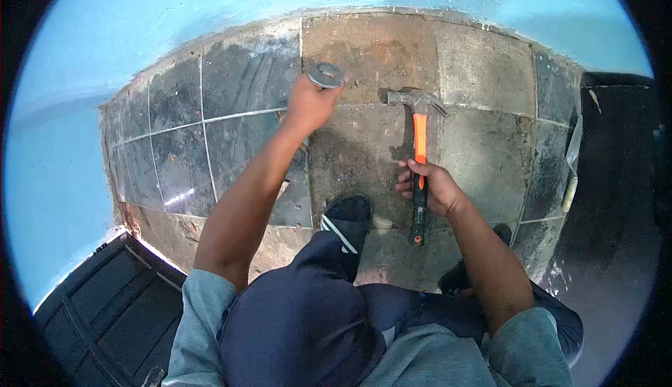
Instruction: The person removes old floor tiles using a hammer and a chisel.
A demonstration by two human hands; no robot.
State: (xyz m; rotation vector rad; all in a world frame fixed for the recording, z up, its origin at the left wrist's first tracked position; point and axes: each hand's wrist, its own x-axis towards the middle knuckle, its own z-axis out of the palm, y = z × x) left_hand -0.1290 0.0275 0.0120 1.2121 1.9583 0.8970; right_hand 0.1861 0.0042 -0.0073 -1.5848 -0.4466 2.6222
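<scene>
One hammer (420, 138) — right fingers (420, 179) round its handle; left fingers (325, 87) grip one disc (326, 75) (grey, round).

One person here. Bare hands: two, one left hand (311, 107), one right hand (442, 190). Forearms: two. Grey-green sleeves (199, 310): two. Dark trousers (301, 317): one pair. Hammer (420, 138): one, single head, single orange-and-black handle. Round grey piece (326, 75): one. Footwear: one dark shoe with white stripes (344, 220), plus one more dark shoe (458, 278), partly hidden. Dark panelled surface (105, 303), lower left: one. Dark floor tiles (248, 72): several; the far-left ones are too squeezed for a firm count. Pale strip at right (574, 145): one.
</scene>
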